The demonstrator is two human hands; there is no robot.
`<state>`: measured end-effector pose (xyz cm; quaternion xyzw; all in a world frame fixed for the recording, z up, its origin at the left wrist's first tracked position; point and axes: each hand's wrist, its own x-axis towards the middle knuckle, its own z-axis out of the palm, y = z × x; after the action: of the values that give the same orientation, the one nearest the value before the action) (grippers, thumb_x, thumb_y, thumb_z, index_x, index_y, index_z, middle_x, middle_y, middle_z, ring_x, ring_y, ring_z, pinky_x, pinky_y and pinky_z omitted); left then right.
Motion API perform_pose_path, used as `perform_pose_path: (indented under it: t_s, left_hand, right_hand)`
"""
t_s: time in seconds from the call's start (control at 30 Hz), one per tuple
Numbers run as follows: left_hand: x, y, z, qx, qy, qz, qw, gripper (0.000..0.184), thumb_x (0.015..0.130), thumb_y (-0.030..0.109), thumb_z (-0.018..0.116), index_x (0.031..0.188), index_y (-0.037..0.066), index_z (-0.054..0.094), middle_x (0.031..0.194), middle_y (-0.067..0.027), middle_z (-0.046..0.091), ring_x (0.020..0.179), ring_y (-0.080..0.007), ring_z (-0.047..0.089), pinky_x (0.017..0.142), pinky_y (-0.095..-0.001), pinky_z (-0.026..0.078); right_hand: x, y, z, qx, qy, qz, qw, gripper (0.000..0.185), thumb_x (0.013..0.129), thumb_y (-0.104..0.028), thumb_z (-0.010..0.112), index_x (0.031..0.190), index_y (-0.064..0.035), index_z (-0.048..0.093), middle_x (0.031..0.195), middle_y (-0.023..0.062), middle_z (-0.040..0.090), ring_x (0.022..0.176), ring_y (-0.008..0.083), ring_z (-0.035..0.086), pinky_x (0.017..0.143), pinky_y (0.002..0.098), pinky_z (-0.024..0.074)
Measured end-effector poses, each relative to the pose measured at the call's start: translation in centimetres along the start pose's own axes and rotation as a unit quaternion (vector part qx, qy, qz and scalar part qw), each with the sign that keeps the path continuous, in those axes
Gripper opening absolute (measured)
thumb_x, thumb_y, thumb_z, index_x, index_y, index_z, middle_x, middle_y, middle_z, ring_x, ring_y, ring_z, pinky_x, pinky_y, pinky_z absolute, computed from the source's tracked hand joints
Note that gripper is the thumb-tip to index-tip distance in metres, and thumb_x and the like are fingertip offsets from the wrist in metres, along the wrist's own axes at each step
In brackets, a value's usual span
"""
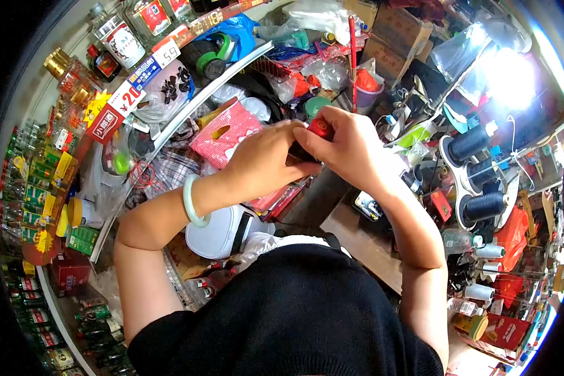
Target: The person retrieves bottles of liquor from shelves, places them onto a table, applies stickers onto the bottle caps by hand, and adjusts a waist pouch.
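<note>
Both of my hands meet in front of me, raised over the cluttered work area. My right hand [351, 147] is closed with thumb and fingers round a small red object [321, 128], whose round end shows between the fingers. My left hand [266, 156] is curled against it, with a dark part between thumb and fingers; what it grips is mostly hidden. A pale green bangle [193, 200] circles my left wrist. Behind my left hand lies a pink patterned bag [222, 135] with an oval handle hole.
Bottles [120, 41] with price tags line the left shelf. Dark thread spools [485, 207] stand on a white rack at right, below a bright lamp [511, 78]. A white lidded bin [216, 233] is below my left forearm. A red pole [353, 62] rises behind my hands.
</note>
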<state>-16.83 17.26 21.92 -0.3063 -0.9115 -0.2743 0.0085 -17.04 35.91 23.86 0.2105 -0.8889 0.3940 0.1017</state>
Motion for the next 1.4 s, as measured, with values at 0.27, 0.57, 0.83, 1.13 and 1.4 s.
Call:
perform_pose_path:
  t_s: [0.27, 0.57, 0.83, 1.13, 1.4]
  left_hand:
    - [-0.3, -1.9, -0.9, -0.442, 0.058, -0.094, 0.89, 0.045, 0.087, 0.032, 0.077, 0.112, -0.001, 0.06, 0.102, -0.0051, 0.067, 0.093, -0.0108, 0.062, 0.084, -0.0289, 0.051]
    - [-1.5, -3.3, -5.9, -0.39, 0.046, -0.038, 0.919, 0.056, 0.086, 0.027, 0.078, 0.131, 0.004, 0.054, 0.108, -0.0049, 0.065, 0.097, -0.0112, 0.062, 0.089, -0.0286, 0.05]
    - [-4.0, -2.6, -13.0, -0.215, 0.005, -0.079, 0.973, 0.044, 0.089, 0.009, 0.073, 0.127, 0.002, 0.053, 0.103, -0.0046, 0.065, 0.093, -0.0106, 0.064, 0.081, -0.0258, 0.053]
    - [-6.1, -3.5, -15.9, -0.179, -0.041, -0.157, 0.97, 0.02, 0.088, -0.001, 0.07, 0.106, -0.002, 0.061, 0.101, -0.0077, 0.067, 0.096, -0.0132, 0.066, 0.086, -0.0275, 0.055]
    - [-6.1, -8.9, -27.5, 0.126, 0.129, -0.205, 0.962, 0.017, 0.087, 0.008, 0.071, 0.1, 0.0, 0.063, 0.086, -0.0046, 0.067, 0.08, -0.0103, 0.064, 0.071, -0.0264, 0.053]
  right_hand:
    - [-0.8, 3.3, 1.7, 0.285, -0.035, -0.015, 0.958, 0.055, 0.095, -0.039, 0.065, 0.126, 0.0012, 0.043, 0.111, 0.0155, 0.059, 0.092, 0.0201, 0.061, 0.081, 0.035, 0.0501]
    - [-2.9, 1.8, 7.4, 0.345, -0.089, -0.008, 0.934, 0.054, 0.089, -0.018, 0.073, 0.133, 0.0003, 0.046, 0.112, 0.0142, 0.067, 0.103, 0.0183, 0.064, 0.093, 0.034, 0.0498]
    - [-1.1, 1.1, 9.2, 0.309, -0.157, -0.056, 0.936, 0.058, 0.088, -0.025, 0.076, 0.13, 0.0029, 0.047, 0.109, 0.017, 0.068, 0.103, 0.0216, 0.066, 0.091, 0.0346, 0.0499]
    - [-0.5, 0.9, 11.3, 0.331, -0.211, -0.07, 0.917, 0.064, 0.094, -0.024, 0.068, 0.14, 0.0037, 0.033, 0.125, 0.0216, 0.058, 0.108, 0.027, 0.063, 0.09, 0.0349, 0.0514]
    - [-4.2, 6.1, 11.1, 0.313, -0.25, 0.093, 0.912, 0.038, 0.1, -0.025, 0.06, 0.125, 0.0022, 0.053, 0.113, 0.0123, 0.063, 0.103, 0.0161, 0.061, 0.089, 0.0308, 0.0492]
